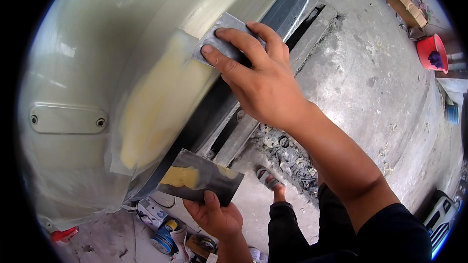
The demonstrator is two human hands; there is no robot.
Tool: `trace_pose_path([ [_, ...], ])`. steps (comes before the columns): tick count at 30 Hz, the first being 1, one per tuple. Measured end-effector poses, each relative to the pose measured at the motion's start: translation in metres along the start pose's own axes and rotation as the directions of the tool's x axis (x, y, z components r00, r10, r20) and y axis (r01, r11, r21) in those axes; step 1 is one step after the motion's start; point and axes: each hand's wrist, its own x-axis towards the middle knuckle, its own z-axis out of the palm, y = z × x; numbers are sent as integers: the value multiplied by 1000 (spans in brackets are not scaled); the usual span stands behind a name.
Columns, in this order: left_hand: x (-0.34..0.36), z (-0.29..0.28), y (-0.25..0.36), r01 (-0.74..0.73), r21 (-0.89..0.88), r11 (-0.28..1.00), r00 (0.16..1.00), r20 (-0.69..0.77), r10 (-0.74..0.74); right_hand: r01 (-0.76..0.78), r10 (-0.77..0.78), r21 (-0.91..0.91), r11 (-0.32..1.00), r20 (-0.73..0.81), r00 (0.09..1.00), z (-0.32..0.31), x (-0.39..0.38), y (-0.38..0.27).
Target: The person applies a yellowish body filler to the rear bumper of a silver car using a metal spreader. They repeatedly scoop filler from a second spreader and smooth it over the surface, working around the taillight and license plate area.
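Observation:
My right hand (256, 65) grips a grey metal filler spreader (226, 23) with its fingers pressed on the blade. The spreader lies against a pale car body panel (141, 34), at the upper end of a yellow filler patch (161, 102). Lower down, my left hand (217, 216) holds a dark rectangular plate (224, 182) by its near edge, thumb on top. Yellow filler paste (181, 177) sits on that plate. What lies under the right palm is hidden.
A dark lower trim (200, 117) runs along the panel's edge. Cans and boxes (163, 238) lie on the floor below. A red bucket (431, 53), a cardboard box (407, 7) and a blue can (452, 114) stand to the right. Rubble (287, 158) lies beside a floor slot.

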Motion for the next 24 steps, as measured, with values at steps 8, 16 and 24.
trace_pose_path([
  [8,0,4,1,-10,-10,1000,999,35,10,-27,27,-51,998,6,1000,-4,0,-23],
  [16,16,9,13,87,-174,981,989,132,-65,-199,18,655,729,272,962,-57,-36,-43],
  [24,30,-5,30,-8,-233,972,964,258,70,-170,39,314,934,382,923,-54,-52,-26],
])
